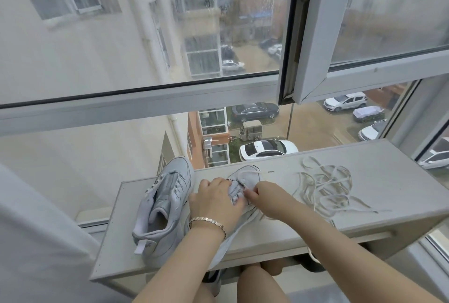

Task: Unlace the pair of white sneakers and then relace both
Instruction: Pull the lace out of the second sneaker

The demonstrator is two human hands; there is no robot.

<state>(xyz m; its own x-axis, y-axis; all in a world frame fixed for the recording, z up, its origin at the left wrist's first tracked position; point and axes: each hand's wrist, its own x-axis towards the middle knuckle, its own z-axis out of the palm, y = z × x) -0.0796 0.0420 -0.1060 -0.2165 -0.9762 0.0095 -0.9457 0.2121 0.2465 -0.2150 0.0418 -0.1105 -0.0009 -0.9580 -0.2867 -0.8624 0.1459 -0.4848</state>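
**Step in hand (judged):** working the lace [252, 168] through the lower eyelets of the shoe [245, 177]. Whether it is going in or out cannot be told.

**Position:** The shoe lies mid-table [388, 157], toe toward the window, mostly under both hands. The 2nd shoe [165, 203] lies just to its left. The lace pile [325, 188] sits to the right, apart from the shoe.

**Hands:**
- L hand [216, 202]: fingers curled over the shoe's upper, holding it down.
- R hand [263, 194]: fingertips closed in a pinch at the eyelet row, prob. on the lace. Too small to confirm.

**Procedure:**
1. Hold the shoe firmly w/ L hand so it does not slide.
2. Pinch close to the eyelet and pull straight along the hole axis.
3. Keep the lace flat, w/o twist.
4. Route the free end away from the pile to avoid tangles.
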